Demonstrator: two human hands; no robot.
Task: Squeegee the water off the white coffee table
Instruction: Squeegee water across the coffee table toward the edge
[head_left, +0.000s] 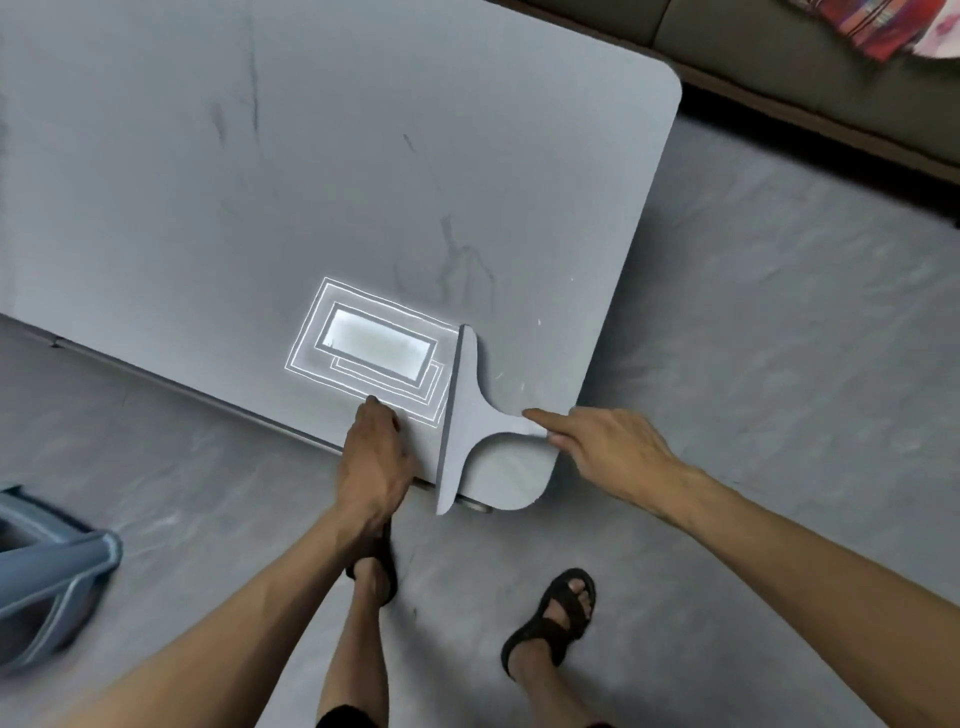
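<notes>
Head view, right hand (608, 447) covering squeegee (462, 415) handle end

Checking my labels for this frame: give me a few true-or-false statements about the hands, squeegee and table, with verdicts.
1. The right hand holds the squeegee by its handle. True.
2. The squeegee lies at the table's far edge. False: it lies at the near corner.
3. The left hand is on the table's near edge. True.
4. The person is barefoot. False: they wear sandals.
</notes>
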